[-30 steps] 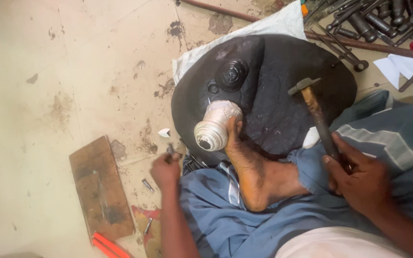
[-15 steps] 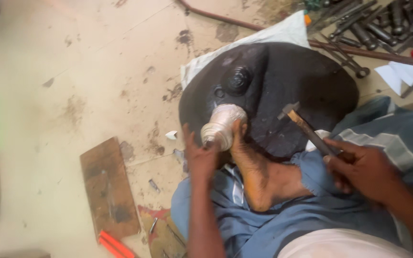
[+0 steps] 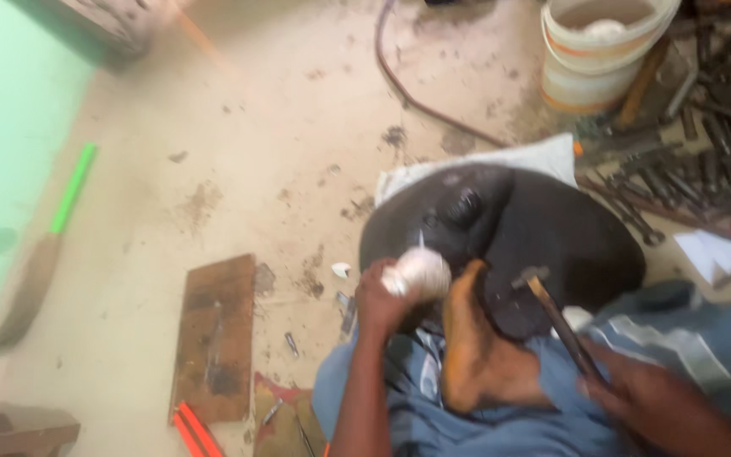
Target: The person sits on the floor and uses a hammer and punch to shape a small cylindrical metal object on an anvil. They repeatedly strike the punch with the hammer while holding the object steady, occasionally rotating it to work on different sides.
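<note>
from up here i'm looking down at a big dark rounded metal shell (image 3: 552,228) lying on the concrete floor (image 3: 255,152), half on a pale cloth (image 3: 501,161). it's the largest thing in frame and the work sits right at its near edge. a bare foot (image 3: 471,338) is planted against that edge, apparently pinning the shell in place.

my read on the step: this is hammer work on the small silvery ribbed part (image 3: 420,271) at the shell's rim, caught between blows, with the part being set or steadied. i'd judge the next move calls for a firm hold on that part and the hammer head lined up squarely before anything comes down; the foot is very near the strike zone, so aim matters.

now the hands. left hand (image 3: 380,302) is curled closed around the silvery part, fingers wrapped from below, holding it against the shell. right hand (image 3: 649,398) is clenched on the wooden handle of the hammer (image 3: 556,317), head raised just beside the foot, over the shell's near edge. motion blur softens both, but the grips read as closed.

smaller things around: a striped bucket (image 3: 594,59) top right, scattered sockets and spanners (image 3: 687,169) beside it, a worn wooden board (image 3: 216,334) at left, red-handled pliers (image 3: 192,427) below it.
</note>
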